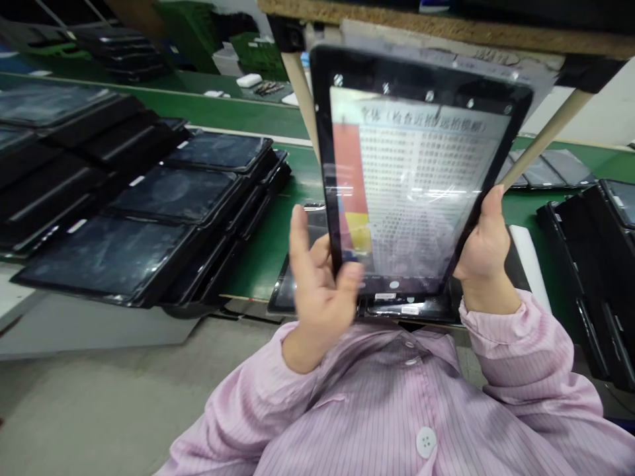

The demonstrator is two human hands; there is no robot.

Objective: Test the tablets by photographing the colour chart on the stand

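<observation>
A black-framed tablet [411, 178] is held upright and slightly tilted in front of me, its lit screen showing a page of small text with red and yellow blocks at the left. My right hand [483, 244] grips its right edge, fingers hidden behind. At the lower left corner is my left hand [322, 284], thumb over the front, other fingers at the edge or behind, and index finger stretched upward. Beneath it, more tablets [285, 287] lie at the bench's front edge, partly covered by my hands and the held tablet.
Stacked dark tablets [163, 192] fill the left of the green bench [262, 244]. Another stack [580, 264] stands at the right, near a white strip [530, 264]. A wooden shelf [446, 23] overhangs the bench. Green crates [255, 56] stand at the back.
</observation>
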